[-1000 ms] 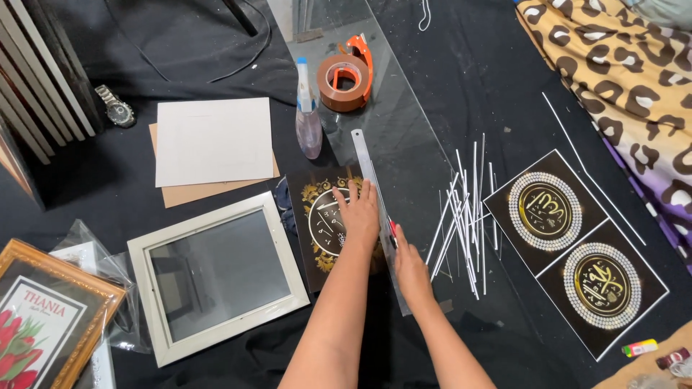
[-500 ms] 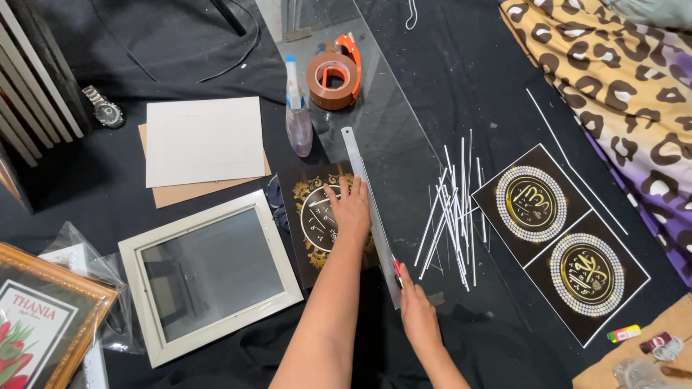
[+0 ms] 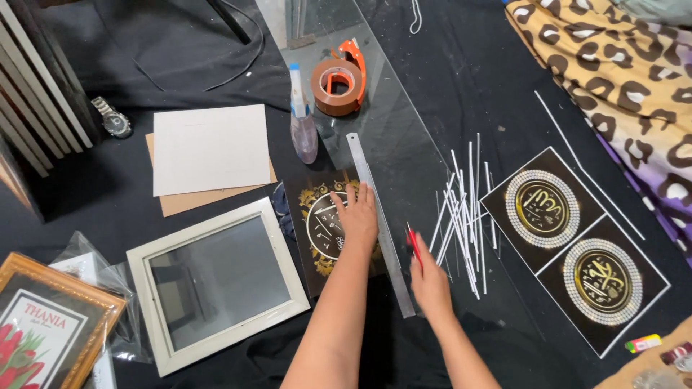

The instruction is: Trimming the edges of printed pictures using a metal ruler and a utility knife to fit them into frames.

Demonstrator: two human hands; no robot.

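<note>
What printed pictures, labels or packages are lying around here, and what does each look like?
Black print with a gold round ornament: under the left hand, rectangular.
Sheet with two gold-and-white medallions: right, black, uncut pair.
Gold-framed picture: bottom-left corner, red tulips on dark ground, lettered white panel.
Clear plastic bag: behind that frame, crinkled.
Small yellow-green labelled item: bottom-right edge, too small to tell.
Right hand: holds a red tool beside the steel ruler.

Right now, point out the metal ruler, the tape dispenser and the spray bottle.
metal ruler (image 3: 369, 180): head view, on the upper part of its flat blade.
tape dispenser (image 3: 337, 85): head view, on the brown tape roll's outer band.
spray bottle (image 3: 303, 133): head view, on its clear body.
</note>
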